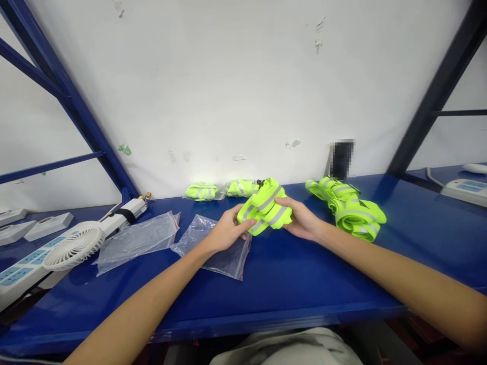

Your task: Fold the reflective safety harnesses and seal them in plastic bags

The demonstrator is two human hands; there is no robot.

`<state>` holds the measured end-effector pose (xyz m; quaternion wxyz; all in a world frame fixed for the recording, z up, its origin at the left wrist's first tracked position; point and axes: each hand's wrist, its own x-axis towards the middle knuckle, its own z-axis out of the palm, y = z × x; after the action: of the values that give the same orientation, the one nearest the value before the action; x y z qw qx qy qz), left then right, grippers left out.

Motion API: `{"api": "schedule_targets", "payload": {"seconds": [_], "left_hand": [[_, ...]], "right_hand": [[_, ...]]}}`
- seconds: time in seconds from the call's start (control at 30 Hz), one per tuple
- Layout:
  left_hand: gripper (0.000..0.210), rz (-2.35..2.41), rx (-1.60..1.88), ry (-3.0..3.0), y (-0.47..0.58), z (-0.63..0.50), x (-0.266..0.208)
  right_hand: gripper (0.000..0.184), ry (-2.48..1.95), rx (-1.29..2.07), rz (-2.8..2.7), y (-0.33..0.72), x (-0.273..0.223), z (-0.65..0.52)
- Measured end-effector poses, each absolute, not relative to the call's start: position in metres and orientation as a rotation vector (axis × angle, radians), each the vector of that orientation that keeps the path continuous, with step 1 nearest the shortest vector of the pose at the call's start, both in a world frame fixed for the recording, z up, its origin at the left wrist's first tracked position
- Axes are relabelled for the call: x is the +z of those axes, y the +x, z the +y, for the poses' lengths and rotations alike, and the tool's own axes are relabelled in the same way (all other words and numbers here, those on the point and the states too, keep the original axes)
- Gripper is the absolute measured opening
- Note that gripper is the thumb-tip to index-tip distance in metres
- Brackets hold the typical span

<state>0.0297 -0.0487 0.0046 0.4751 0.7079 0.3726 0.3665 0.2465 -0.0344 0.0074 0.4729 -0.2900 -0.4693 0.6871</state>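
Note:
Between my two hands is a folded neon-yellow reflective strap bundle (268, 203) with grey stripes, held above the blue table. My left hand (230, 228) is closed on its left side, thumb on the front. My right hand (302, 219) grips its right edge, with some fingers hidden behind the fabric. Below my left hand lies a clear zip bag (228, 258), partly covered by that hand and wrist. Another clear zip bag (139, 238) rests flat to its left. More loose neon reflective straps (357, 215), rolled and heaped, lie right of my right hand.
Two bagged neon bundles, one at left (201, 191) and one behind my hands (239, 188), sit by the wall. A white fan (76, 246) lies on a power strip (23, 271) at left. A dark, blurred upright object (342, 159) leans on the wall. Blue posts (87, 121) flank the table (297, 284).

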Motion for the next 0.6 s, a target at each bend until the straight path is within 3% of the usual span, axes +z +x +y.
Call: {"api": "schedule_targets", "payload": {"seconds": [0.23, 0.47, 0.6], "left_hand": [[0.045, 0.937, 1.052, 1.763, 0.028, -0.039, 0.041], [0.034, 0.935, 0.953, 2.294, 0.057, -0.023, 0.149], [0.028, 1.051, 0.969, 2.416, 0.067, -0.007, 0.220]], "right_hand": [[0.022, -0.608, 1.865, -0.837, 0.248, 0.009, -0.033], [0.042, -0.586, 1.933, -0.806, 0.253, 0.010, -0.032], [0.041, -0.675, 1.881, -0.805, 0.259, 0.008, -0.030]]}}
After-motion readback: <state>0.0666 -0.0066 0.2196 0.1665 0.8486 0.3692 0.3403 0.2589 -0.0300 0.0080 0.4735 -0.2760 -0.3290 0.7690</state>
